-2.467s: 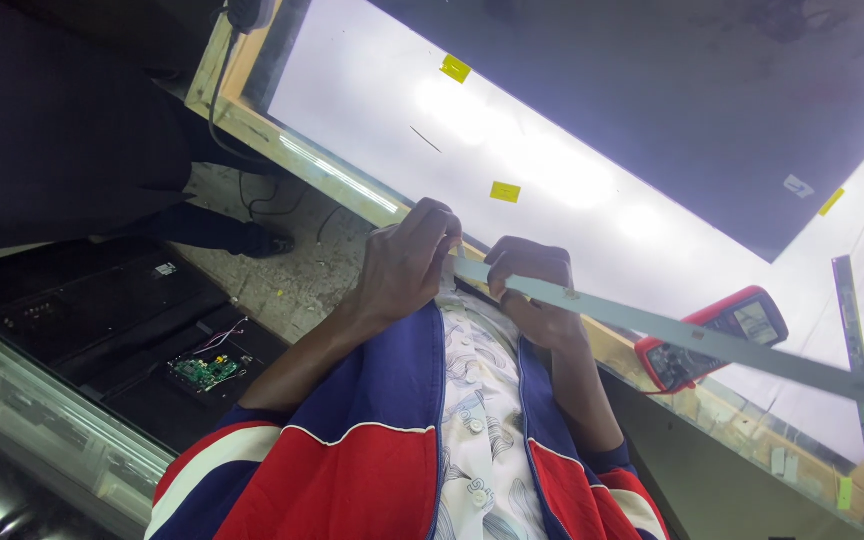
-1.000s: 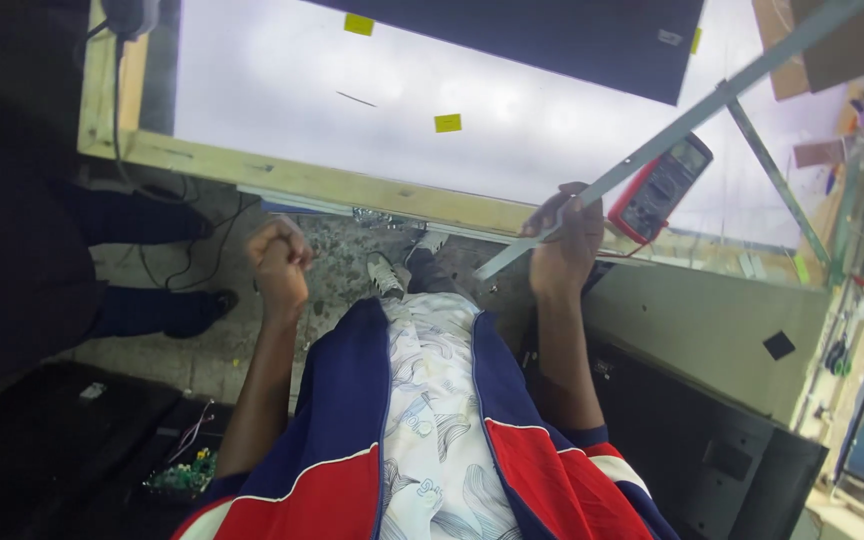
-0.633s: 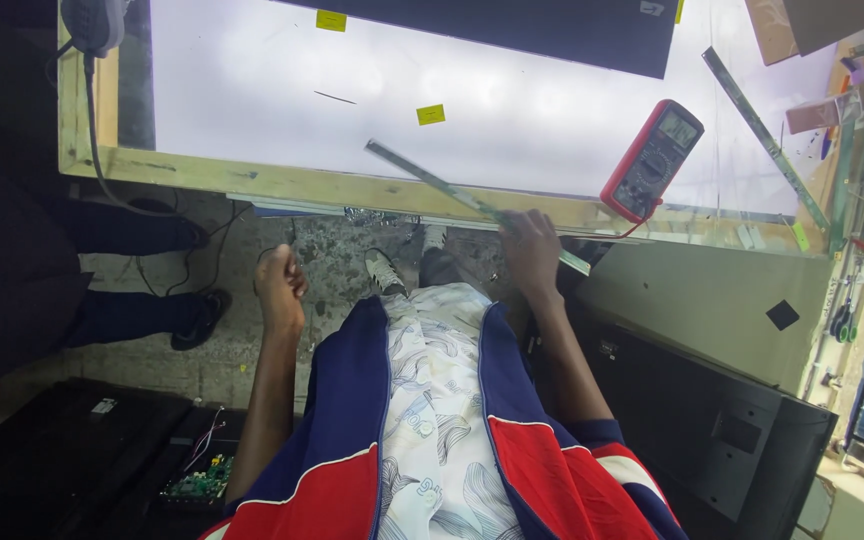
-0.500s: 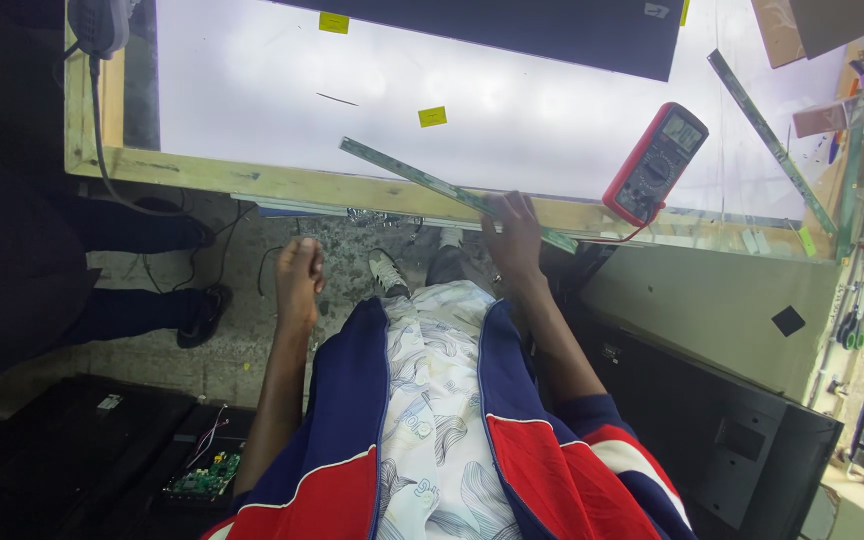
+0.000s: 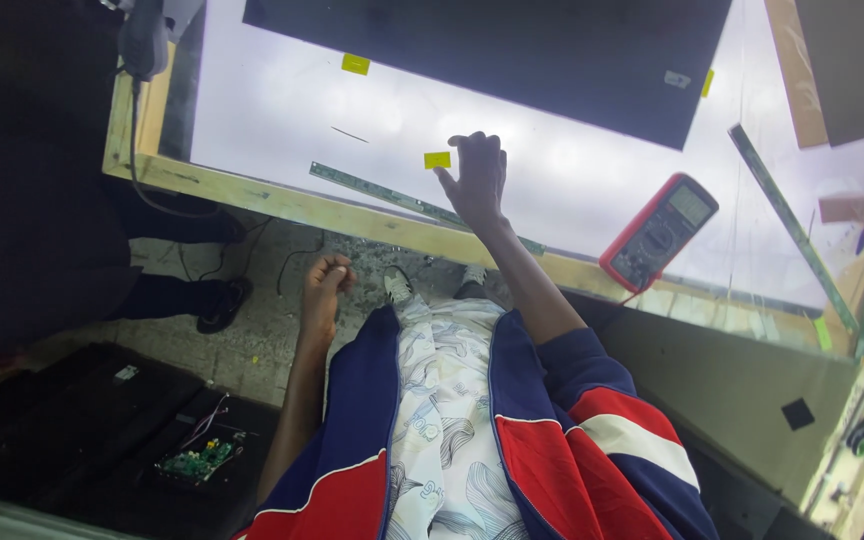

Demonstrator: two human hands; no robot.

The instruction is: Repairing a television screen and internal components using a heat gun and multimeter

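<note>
My right hand (image 5: 477,178) is stretched out over the bright white table (image 5: 272,120), fingers spread, with a fingertip at a small yellow tag (image 5: 437,160). Just under that hand lies a long thin green strip (image 5: 392,199), flat along the table's wooden front edge (image 5: 252,200). My left hand (image 5: 326,278) hangs below the table edge with its fingers curled in; I see nothing in it. A large dark panel (image 5: 512,55) lies farther back on the table.
A red multimeter (image 5: 659,232) rests on the table at the right. A second long strip (image 5: 792,228) lies slanted at the far right. Another yellow tag (image 5: 355,64) sits near the dark panel. A person in dark clothes (image 5: 22,200) stands at the left. An open device with a green circuit board (image 5: 195,460) lies on the floor.
My right hand has laid the long strip down along the table edge, let go, and reached forward to the yellow tag. My left hand dropped from the edge.
</note>
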